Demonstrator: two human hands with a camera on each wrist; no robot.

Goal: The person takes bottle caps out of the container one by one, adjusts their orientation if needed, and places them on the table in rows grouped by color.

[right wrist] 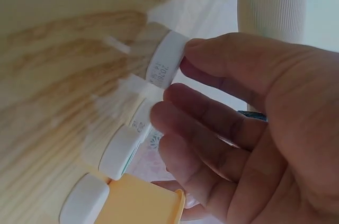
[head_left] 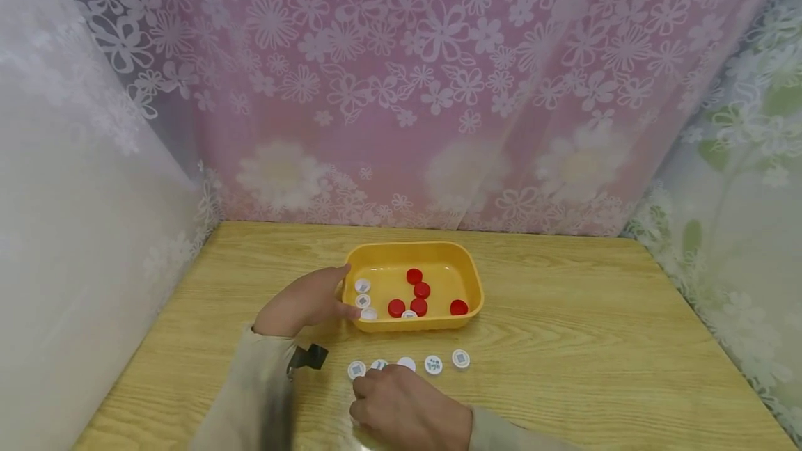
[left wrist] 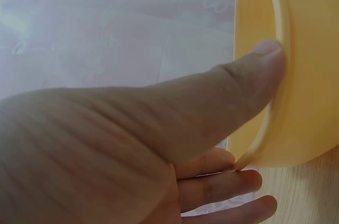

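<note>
The yellow plastic tray (head_left: 432,244) stands on the table with several red bottle caps (head_left: 422,290) and several white bottle caps (head_left: 362,301) inside. My left hand (head_left: 307,301) holds its left end; in the left wrist view the thumb (left wrist: 267,57) presses the rim while other fingers lie along the end. My right hand (head_left: 410,409) is in front of the tray, low over the table. Between its thumb and fingers it pinches a printed white cap (right wrist: 165,62), mostly hidden in the head view. A row of white caps (head_left: 434,365) lies between that hand and the tray.
The wooden table (head_left: 583,339) reaches back to a pink flowered curtain (head_left: 401,89). Pale sheets (head_left: 94,193) hang along the left and right sides. A small black object (head_left: 311,356) sits at my left wrist.
</note>
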